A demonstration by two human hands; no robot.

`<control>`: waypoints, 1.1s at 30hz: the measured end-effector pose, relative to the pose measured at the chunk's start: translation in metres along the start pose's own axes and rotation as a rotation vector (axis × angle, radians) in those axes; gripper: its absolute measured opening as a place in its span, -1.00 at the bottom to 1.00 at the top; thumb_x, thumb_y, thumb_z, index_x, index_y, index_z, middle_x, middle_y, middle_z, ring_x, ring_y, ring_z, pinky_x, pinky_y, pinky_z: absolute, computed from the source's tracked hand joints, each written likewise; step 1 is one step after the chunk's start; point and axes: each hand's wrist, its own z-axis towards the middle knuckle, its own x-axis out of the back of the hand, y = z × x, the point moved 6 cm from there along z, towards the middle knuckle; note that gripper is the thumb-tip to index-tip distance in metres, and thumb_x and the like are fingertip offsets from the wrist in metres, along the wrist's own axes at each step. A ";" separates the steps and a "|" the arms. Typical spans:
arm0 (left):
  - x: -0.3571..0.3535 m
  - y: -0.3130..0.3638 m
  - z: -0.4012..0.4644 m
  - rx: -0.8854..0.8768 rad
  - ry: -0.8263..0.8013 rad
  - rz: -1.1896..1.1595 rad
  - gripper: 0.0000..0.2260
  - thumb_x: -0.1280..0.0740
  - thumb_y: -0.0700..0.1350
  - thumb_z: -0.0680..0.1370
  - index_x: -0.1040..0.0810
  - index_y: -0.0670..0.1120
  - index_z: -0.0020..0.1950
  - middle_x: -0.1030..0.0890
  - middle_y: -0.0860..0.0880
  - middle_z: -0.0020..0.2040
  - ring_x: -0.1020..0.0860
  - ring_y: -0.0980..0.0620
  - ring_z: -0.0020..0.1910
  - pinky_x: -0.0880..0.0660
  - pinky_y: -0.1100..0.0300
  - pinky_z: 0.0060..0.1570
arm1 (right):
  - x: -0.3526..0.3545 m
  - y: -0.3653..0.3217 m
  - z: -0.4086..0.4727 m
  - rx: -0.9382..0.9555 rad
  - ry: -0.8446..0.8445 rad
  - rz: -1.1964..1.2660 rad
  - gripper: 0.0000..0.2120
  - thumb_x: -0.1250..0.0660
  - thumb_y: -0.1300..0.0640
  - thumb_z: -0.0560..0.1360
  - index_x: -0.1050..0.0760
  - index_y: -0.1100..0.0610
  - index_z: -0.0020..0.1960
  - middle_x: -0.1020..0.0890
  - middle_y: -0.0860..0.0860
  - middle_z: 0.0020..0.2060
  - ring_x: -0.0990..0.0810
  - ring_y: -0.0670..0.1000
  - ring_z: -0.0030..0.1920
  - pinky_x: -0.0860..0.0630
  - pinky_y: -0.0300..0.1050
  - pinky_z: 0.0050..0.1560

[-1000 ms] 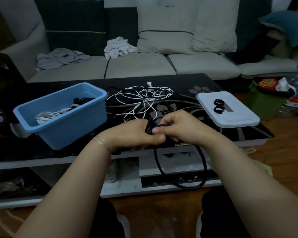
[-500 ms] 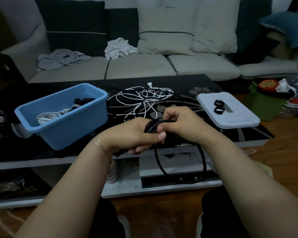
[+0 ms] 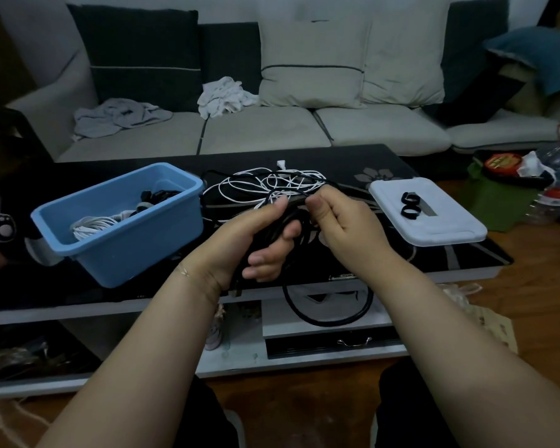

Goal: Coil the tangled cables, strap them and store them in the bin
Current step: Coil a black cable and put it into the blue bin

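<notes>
- Black cable first: it is bunched into a coil in front of the person, above the near edge of the dark table, and one big loop sags down past the table front.
- Left hand has its fingers curled right round the gathered turns, thumb up on top, clamping the bundle.
- Right hand sits just beside it, thumb and forefinger pinching a strand at the top of the coil, the other fingers folded in.
- Behind the hands, a white cable tangle sprawls on the table top, with a dark lead mixed through it.
- Over on the left, the blue bin stands on the table, a white coil and some dark cable lying inside it.
- To the right, the white lid lies flat on the table, and two black straps curled into rings rest on top of it.
- At the back, a pale sofa carries cushions and a couple of crumpled cloths.
- Far right on the wooden floor, a green container and some bottles are crowded together.
</notes>
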 end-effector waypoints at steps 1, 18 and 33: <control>0.000 0.001 0.001 -0.006 -0.013 -0.029 -0.64 -0.14 0.17 0.54 -0.42 -0.08 -0.27 -0.25 0.06 -0.64 -0.17 0.14 -0.74 -0.16 0.34 -0.64 | 0.001 -0.002 0.000 0.008 0.016 -0.005 -0.65 -0.01 -0.25 0.56 -0.32 -0.03 -0.21 -0.46 -0.17 -0.46 -0.44 -0.10 -0.38 -0.32 -0.05 -0.35; 0.000 0.016 0.012 -0.240 0.038 -0.474 -0.57 -0.05 0.09 0.60 -0.58 -0.15 -0.16 -0.35 0.07 -0.65 -0.26 0.19 -0.77 -0.21 0.37 -0.72 | -0.057 -0.005 -0.015 -0.456 -0.051 1.002 -0.72 0.05 -0.05 0.67 -0.41 -0.09 0.17 -0.42 -0.04 -0.42 -0.22 -0.14 -0.61 -0.14 -0.35 -0.58; 0.025 0.026 0.006 -0.401 0.362 -0.559 -0.56 -0.02 0.07 0.62 -0.57 -0.20 0.00 -0.71 -0.04 -0.09 -0.24 0.16 -0.74 -0.15 0.44 -0.67 | -0.071 -0.021 -0.027 -0.504 -0.213 0.962 -0.69 0.01 0.14 0.68 -0.29 -0.08 0.37 -0.29 0.01 -0.41 -0.20 -0.15 -0.59 -0.15 -0.37 -0.58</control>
